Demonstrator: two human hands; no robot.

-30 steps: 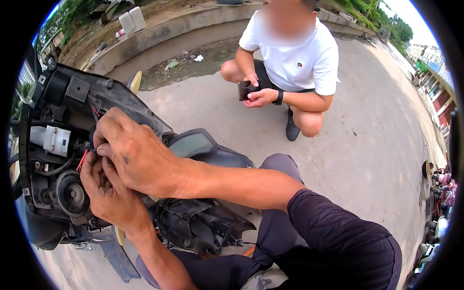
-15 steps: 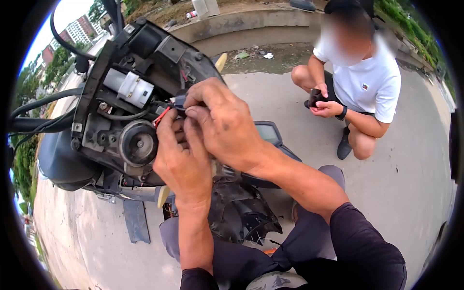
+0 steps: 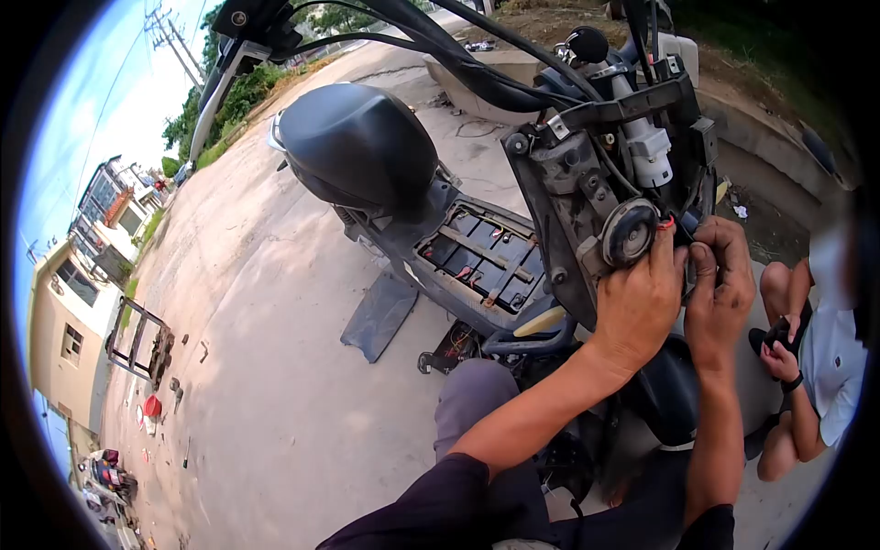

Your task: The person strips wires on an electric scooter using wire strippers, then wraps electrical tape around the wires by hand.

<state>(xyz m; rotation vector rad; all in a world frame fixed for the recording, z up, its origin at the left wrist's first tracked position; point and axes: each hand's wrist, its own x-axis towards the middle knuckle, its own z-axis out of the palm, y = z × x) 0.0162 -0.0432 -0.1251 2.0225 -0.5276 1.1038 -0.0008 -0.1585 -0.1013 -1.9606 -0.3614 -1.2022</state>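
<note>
In the head view, my left hand (image 3: 637, 307) is closed, its fingertips pinching a short red wire (image 3: 666, 223) beside the round black horn (image 3: 630, 232). My right hand (image 3: 721, 295) is curled close by on the right, thumb and fingers closed on a small dark piece (image 3: 686, 229) whose kind I cannot make out. Both hands work at the stripped front of a scooter. A white cylindrical part (image 3: 649, 156) sits just above them among the dark frame pieces. The exact contact between the fingertips is partly hidden.
The scooter's black seat (image 3: 357, 147) and exposed battery bay (image 3: 486, 257) lie to the left. A flat dark panel (image 3: 379, 313) rests on the concrete. Handlebar cables (image 3: 458, 55) cross above. At right, a person in a white shirt (image 3: 839, 357) squats close by.
My view has swung left, bringing the seat, battery bay and street into sight. Both hands stay close together by the horn, with the red wire still at my left fingertips.
</note>
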